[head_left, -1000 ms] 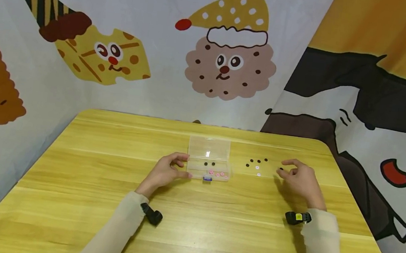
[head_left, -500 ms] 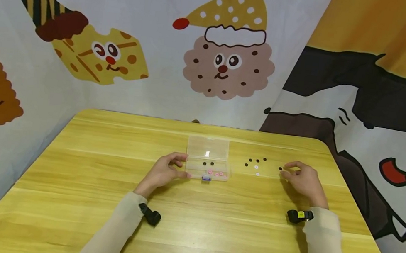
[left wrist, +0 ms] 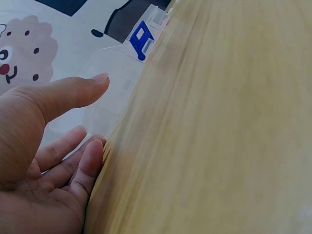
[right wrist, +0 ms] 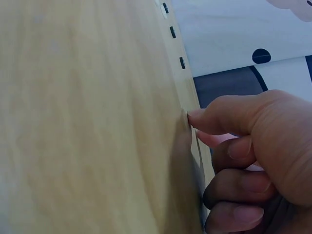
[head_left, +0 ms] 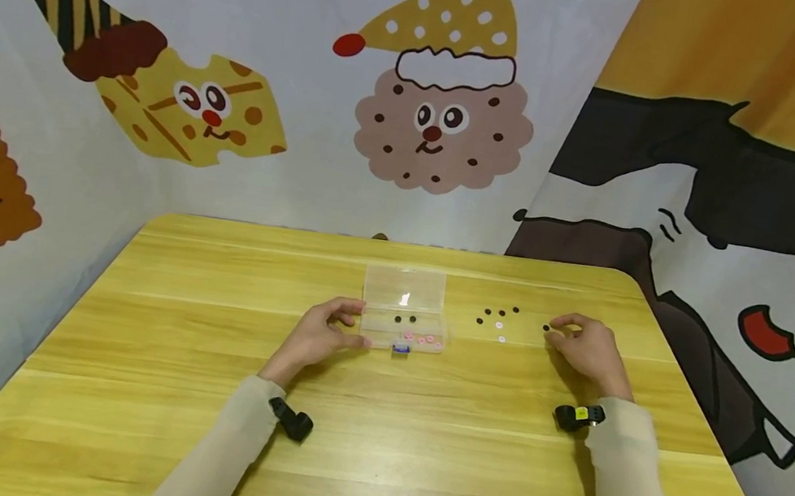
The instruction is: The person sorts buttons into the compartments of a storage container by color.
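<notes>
A clear plastic box (head_left: 380, 336) lies on the table with its lid (head_left: 403, 288) raised. Two black buttons (head_left: 398, 319) are in its rear compartment, several pink buttons (head_left: 409, 336) in the front one. My left hand (head_left: 319, 336) holds the box at its left end, thumb by the front corner, index finger farther back. In the left wrist view the thumb lies in front of the box and its blue latch (left wrist: 141, 40). My right hand (head_left: 588, 351) pinches at a lone black button (head_left: 546, 328) with thumb and index finger; the right wrist view hides that button.
Between box and right hand, several black buttons (head_left: 502, 313) and two whitish ones (head_left: 499, 325) lie loose on the wooden table (head_left: 375, 442). A cartoon-printed cloth (head_left: 316, 190) hangs behind the table's far edge.
My right thumb and index finger have come closer together at the lone black button, which stays in place. The left hand keeps its place at the box. The head view has shifted slightly.
</notes>
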